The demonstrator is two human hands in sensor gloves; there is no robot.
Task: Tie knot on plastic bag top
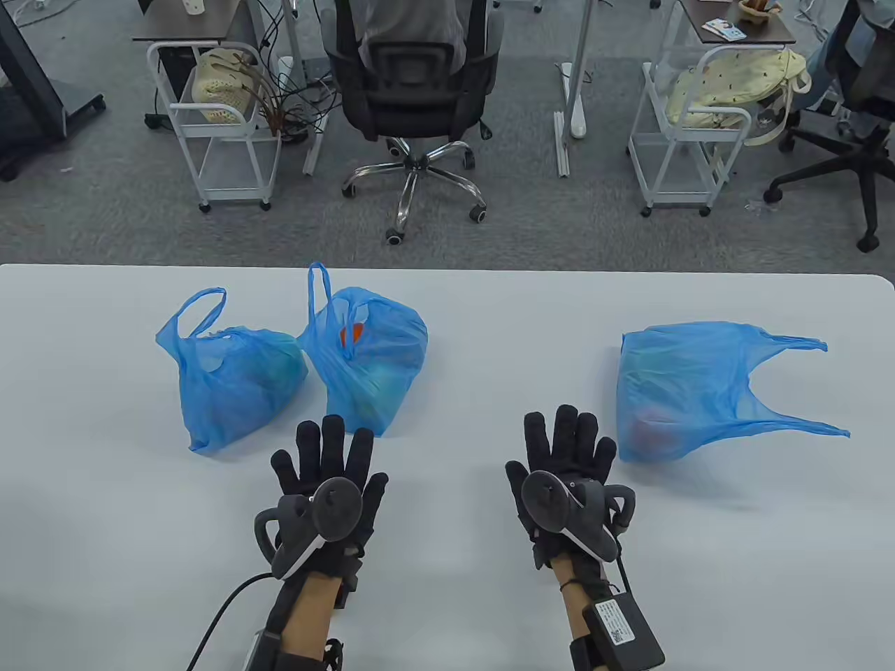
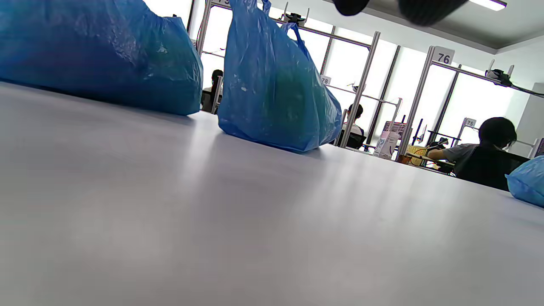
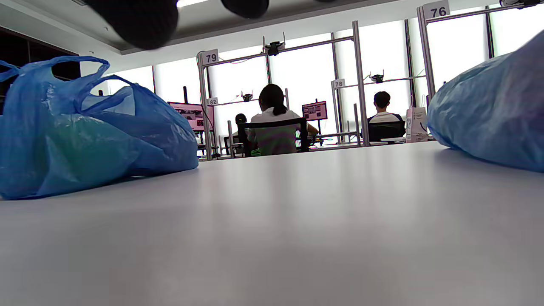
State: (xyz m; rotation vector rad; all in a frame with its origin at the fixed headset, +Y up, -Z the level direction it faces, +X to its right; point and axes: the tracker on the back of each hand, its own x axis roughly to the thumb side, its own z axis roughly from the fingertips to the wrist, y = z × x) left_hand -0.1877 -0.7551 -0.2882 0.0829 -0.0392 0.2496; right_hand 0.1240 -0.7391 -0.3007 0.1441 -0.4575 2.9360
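Three filled blue plastic bags lie on the white table (image 1: pixel 447 573). The left bag (image 1: pixel 231 377) and the middle bag (image 1: pixel 367 356) stand with loop handles up and untied. The right bag (image 1: pixel 682 388) lies on its side, its two handles stretched to the right. My left hand (image 1: pixel 328 461) rests flat, fingers spread, just in front of the middle bag, holding nothing. My right hand (image 1: pixel 566 454) rests flat, fingers spread, just left of the right bag, holding nothing. In the left wrist view the left bag (image 2: pixel 97 51) and middle bag (image 2: pixel 272 85) sit close ahead.
The table's far edge (image 1: pixel 447 269) runs behind the bags. Beyond it are an office chair (image 1: pixel 412 91) and two white carts (image 1: pixel 217 119). In the right wrist view the middle bag (image 3: pixel 85 131) is at left and the right bag (image 3: pixel 497 110) at right.
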